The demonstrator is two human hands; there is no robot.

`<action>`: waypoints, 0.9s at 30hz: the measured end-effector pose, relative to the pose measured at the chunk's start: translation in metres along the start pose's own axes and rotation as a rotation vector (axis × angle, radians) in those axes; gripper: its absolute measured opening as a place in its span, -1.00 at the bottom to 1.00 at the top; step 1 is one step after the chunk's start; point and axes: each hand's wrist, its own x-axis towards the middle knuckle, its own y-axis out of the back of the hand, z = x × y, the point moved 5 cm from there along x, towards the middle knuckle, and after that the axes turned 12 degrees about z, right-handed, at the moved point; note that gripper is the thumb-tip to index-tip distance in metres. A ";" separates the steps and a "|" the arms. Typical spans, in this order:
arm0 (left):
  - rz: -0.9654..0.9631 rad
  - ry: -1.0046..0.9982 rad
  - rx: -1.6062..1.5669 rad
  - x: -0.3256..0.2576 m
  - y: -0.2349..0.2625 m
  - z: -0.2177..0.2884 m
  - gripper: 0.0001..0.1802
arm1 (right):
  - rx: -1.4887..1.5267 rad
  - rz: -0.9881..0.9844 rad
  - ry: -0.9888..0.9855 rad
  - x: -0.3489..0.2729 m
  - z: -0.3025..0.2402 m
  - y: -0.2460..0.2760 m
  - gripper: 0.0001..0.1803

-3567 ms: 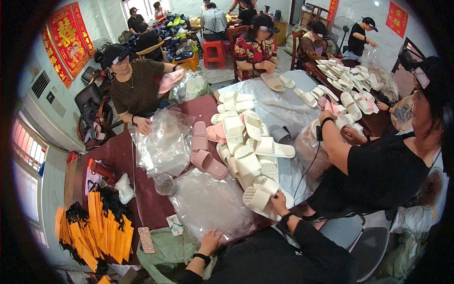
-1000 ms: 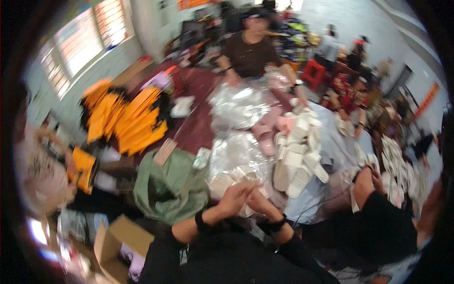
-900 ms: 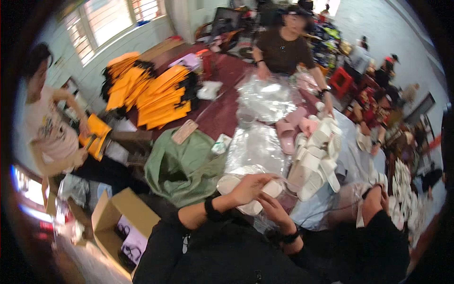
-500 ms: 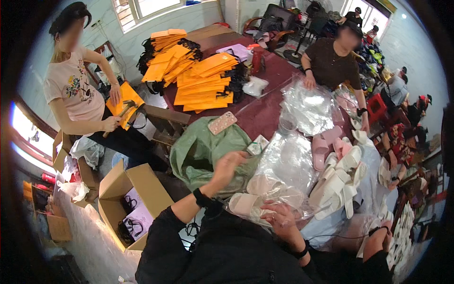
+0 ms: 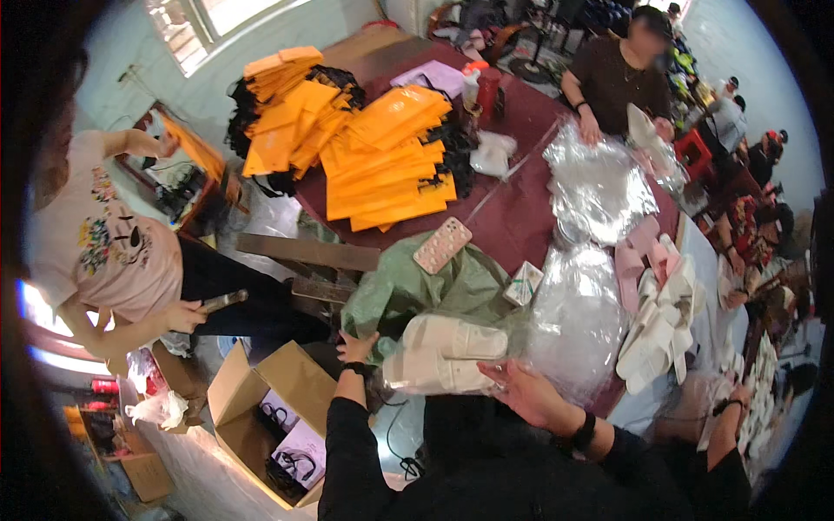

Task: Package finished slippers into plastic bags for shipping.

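Observation:
A pair of cream slide slippers (image 5: 456, 337) lies in a clear plastic bag close in front of me. At the bag's right end my right hand (image 5: 534, 395) grips the slippers through the plastic. My left hand (image 5: 358, 347), fingers spread, is just left of them, by the edge of the green sack (image 5: 408, 286). It holds nothing that I can see. A phone in a pink patterned case (image 5: 442, 245) rests on the sack, and a small white and green box (image 5: 524, 283) is to its right. Flat clear bags (image 5: 578, 304) are stacked to the right of my right hand.
White slippers (image 5: 656, 334) and pink slippers (image 5: 638, 252) are piled at the right. Orange bags with black handles (image 5: 382, 165) cover the far table. An open carton (image 5: 230, 382) holds lilac bags at lower left. One person stands left with a hammer (image 5: 224, 301); another works across.
The bagged slippers have turned and shifted left in my right hand. My left hand has dropped from above the sack to its near left edge. The view has swung right.

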 end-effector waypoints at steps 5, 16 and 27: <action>-0.019 -0.325 -0.265 0.032 -0.015 0.027 -0.74 | 0.168 -0.062 -0.112 0.051 -0.001 -0.023 -0.63; 0.198 -0.060 -0.001 0.026 -0.018 0.014 -0.08 | 0.210 -0.128 -0.427 0.062 0.016 -0.066 -0.61; -0.047 -0.243 -0.442 -0.011 0.053 0.009 -0.50 | 0.236 -0.142 -0.466 0.098 0.048 -0.080 -0.63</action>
